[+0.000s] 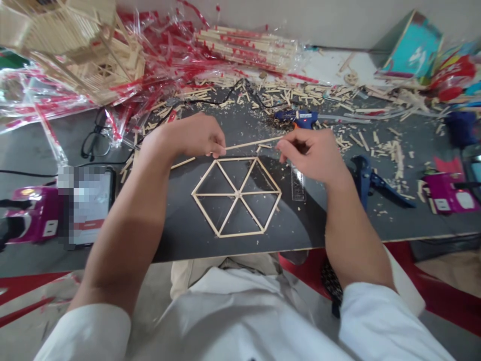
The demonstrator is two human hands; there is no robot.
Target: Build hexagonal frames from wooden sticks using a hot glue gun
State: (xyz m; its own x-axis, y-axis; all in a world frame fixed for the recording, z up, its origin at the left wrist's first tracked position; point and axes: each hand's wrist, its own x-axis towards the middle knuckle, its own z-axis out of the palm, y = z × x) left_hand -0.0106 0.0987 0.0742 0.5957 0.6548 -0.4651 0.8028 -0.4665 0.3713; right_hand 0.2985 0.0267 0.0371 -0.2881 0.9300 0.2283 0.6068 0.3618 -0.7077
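A thin wooden stick (253, 143) runs across the dark work board between my hands, just beyond a flat hexagonal stick frame (236, 194) with spokes meeting at its centre. My left hand (191, 138) pinches the stick, and a short length pokes out past it toward the lower left. My right hand (311, 155) holds the stick's other end between thumb and fingertips. Both hands hover just above the frame's far edge. A clear ruler (298, 184) lies partly under my right hand.
A blue glue gun (296, 119) lies beyond my hands among scattered wood offcuts (285, 93). A blue clamp (363, 175) sits to the right. Glasses (96, 139), a blurred phone (88, 205), magenta power strips (33, 213), red-printed plastic wrap (169, 55) and a stick model (75, 50) surround the board.
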